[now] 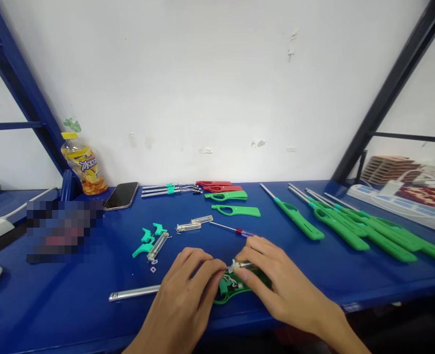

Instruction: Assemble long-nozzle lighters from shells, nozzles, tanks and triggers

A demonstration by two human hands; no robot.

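In front of me a green lighter handle shell (227, 298) lies on its side, its inside showing white wires (233, 281) and a green trigger piece. A metal lighter tube (134, 293) sticks out to the left, passing under my left hand (189, 287). That hand's thumb and forefinger are pinched together over the shell; whatever is between them is too small to make out. Just above the shell, my right hand (276, 278) grips a clear fuel tank (244, 265) with a whitish end, which points at my left fingertips. The shell's right part is hidden by my right hand.
Further left lie loose clear fuel tanks (159, 246) and turquoise triggers (143, 250). Behind are a screwdriver (245, 232), red handle shells (222, 189), green shells (237, 211) and metal tubes (156, 193). Assembled green lighters (340, 228) lie right; a phone (121, 195) and bottle (86, 169) left.
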